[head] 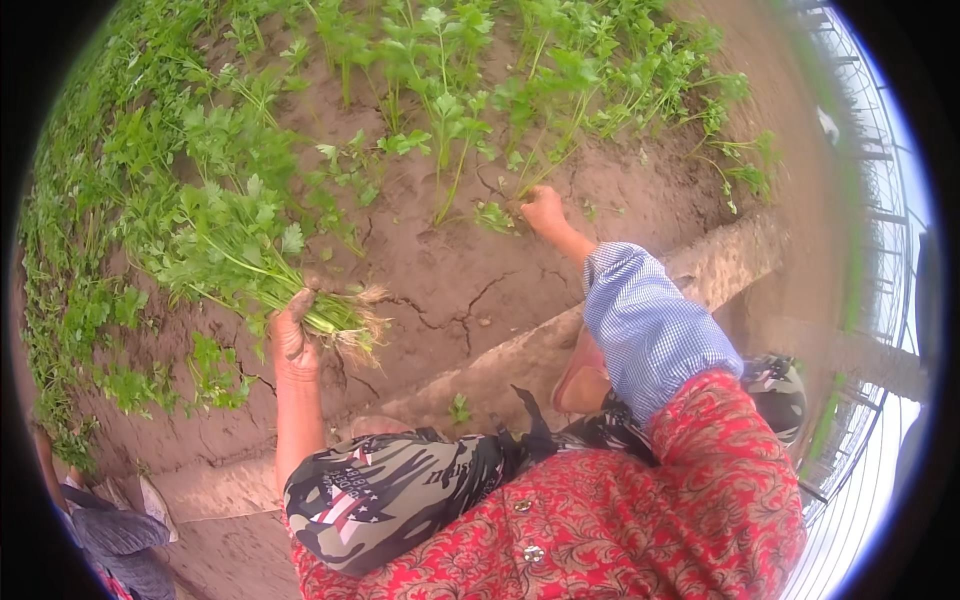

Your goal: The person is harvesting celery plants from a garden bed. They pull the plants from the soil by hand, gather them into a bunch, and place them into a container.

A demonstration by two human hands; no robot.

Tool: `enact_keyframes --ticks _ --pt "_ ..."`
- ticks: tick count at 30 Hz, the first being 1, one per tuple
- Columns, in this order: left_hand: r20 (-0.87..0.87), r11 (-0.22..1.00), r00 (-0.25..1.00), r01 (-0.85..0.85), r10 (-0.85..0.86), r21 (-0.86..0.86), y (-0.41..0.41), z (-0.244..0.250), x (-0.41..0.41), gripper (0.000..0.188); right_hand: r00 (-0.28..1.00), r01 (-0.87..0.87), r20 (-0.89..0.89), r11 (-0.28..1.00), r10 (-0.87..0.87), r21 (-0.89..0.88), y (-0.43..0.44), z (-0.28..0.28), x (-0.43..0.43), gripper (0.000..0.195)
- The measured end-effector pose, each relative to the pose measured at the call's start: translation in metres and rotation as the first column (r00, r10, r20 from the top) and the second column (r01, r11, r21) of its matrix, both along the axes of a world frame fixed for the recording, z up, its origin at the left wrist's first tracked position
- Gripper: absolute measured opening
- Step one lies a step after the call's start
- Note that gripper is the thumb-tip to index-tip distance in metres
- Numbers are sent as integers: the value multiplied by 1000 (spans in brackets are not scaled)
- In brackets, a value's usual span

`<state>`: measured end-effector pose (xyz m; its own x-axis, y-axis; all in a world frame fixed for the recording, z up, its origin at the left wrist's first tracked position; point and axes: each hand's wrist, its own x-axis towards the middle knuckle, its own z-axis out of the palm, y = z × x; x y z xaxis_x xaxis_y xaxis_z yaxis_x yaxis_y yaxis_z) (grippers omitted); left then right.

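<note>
My left hand point(295, 334) is closed around a bunch of leafy celery seedlings point(247, 255). Their pale, stringy roots point(364, 319) stick out to the right of my thumb, and the leaves fan to the upper left. My right hand point(544, 210) is low over the soil, its fingers closed at the base of a celery plant point(551, 161) whose thin stems lean up and right. The fingertips and the plant's root end are partly hidden. Just left of that hand, a small leafy sprig point(493, 217) lies on the ground.
Cracked brown soil point(427, 277) lies before me, with standing celery plants point(442, 97) beyond and to the left. A pale plank-like border point(480, 341) crosses in front of my legs. Another person point(124, 536) is at the lower left. A framed, greenhouse-like structure point(892, 217) stands at right.
</note>
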<state>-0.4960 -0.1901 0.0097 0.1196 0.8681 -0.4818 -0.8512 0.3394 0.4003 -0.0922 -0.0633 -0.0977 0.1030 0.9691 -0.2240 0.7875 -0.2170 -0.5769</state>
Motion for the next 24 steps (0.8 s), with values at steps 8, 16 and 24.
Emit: enact_keyframes --ticks 8,16,24 --pt "-150 995 989 -13 -1 -95 -4 -10 -8 22 980 -7 200 998 -4 55 -11 -9 -7 21" --pt "23 999 1000 -3 2 50 2 1 -4 19 885 -29 466 999 15 22 -11 -25 -22 26" --pt "-67 999 998 -9 7 -38 0 2 11 23 969 49 245 998 -40 -33 -13 -1 -24 26"
